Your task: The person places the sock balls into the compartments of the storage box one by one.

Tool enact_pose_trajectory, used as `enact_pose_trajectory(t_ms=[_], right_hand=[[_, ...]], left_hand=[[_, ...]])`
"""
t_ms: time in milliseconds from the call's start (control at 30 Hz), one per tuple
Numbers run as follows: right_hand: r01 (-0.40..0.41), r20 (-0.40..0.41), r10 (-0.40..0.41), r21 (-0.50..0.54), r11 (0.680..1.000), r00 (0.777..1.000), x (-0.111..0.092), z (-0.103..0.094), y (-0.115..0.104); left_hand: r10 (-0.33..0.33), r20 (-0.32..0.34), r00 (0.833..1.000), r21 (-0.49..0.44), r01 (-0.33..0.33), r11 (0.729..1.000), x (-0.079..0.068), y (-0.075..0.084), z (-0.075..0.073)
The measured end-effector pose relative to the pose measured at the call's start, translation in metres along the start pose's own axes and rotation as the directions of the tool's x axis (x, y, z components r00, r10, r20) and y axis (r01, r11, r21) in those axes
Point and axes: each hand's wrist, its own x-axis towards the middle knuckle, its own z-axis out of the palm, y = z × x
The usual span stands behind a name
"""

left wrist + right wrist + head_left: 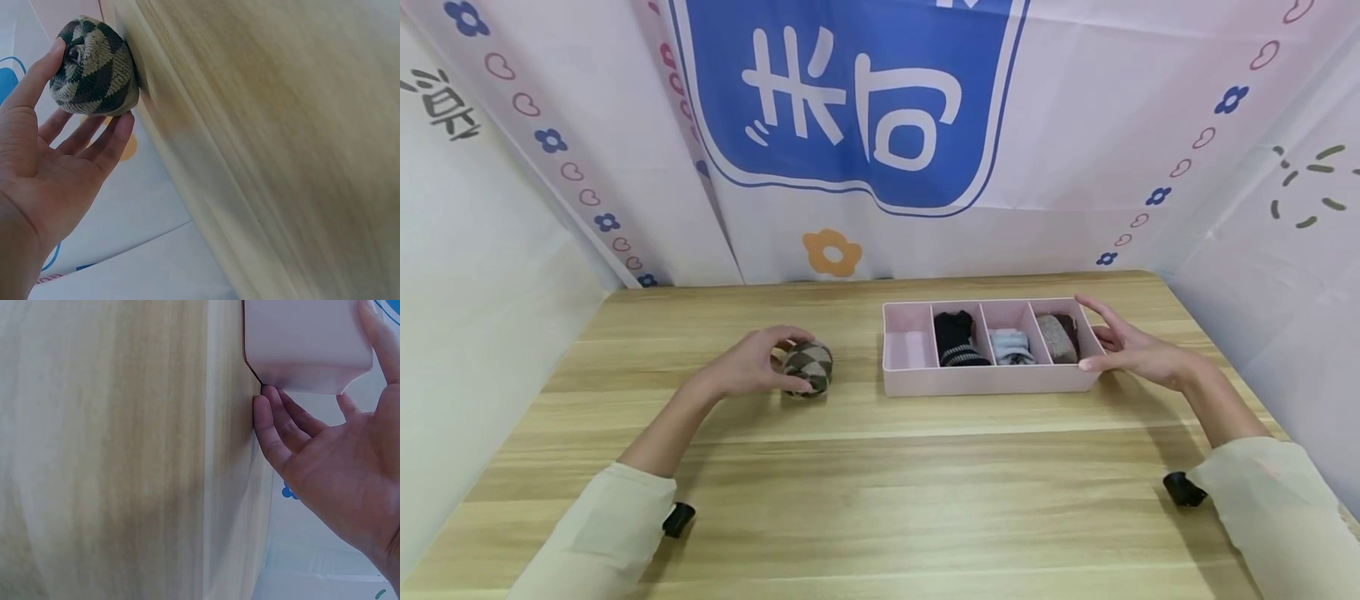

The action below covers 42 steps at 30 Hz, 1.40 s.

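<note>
My left hand (748, 364) holds a rolled-up pair of socks (808, 368) with a brown, green and cream diamond pattern, thumb on one side and fingers on the other. In the left wrist view the sock roll (97, 69) sits right at the tabletop. At the right end of a pink divided storage box (988, 383), my right hand (1142, 357) grips the end wall, thumb at the front corner and index finger at the back corner. Its other fingertips (264, 409) bend in below the box's end, close to the table.
Inside the box, black socks (955, 337), light blue socks (1011, 346) and grey-brown socks (1058, 337) each fill a compartment; the leftmost compartment (908, 348) shows its bare floor. The box stands on a wooden table (880, 492), with a printed curtain (760, 225) behind.
</note>
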Motion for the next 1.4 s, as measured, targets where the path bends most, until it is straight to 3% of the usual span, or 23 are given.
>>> enact_pose_trajectory(t_ms=[400,900,1167,1400], right_hand=[[0.001,0.000,-0.001,0.013,1.000,1.000,0.0006,0.0008,-0.0003],[0.002,-0.001,-0.002,0.003,1.000,1.000,0.0008,0.0010,0.0012],[0.003,-0.002,-0.003,0.008,1.000,1.000,0.0005,0.0006,0.0007],[-0.004,-0.005,0.004,-0.007,1.000,1.000,-0.0008,-0.0001,0.0001]], left_hand=[[-0.037,0.006,0.999,-0.014,0.037,0.999,0.0005,0.0051,-0.0004],[-0.028,0.011,1.000,-0.022,0.029,0.999,0.0009,0.0044,0.0006],[-0.025,-0.018,1.000,-0.022,0.025,0.999,0.0028,0.0060,0.0003],[-0.030,-0.046,0.998,-0.081,0.026,0.996,0.0046,0.0093,0.0008]])
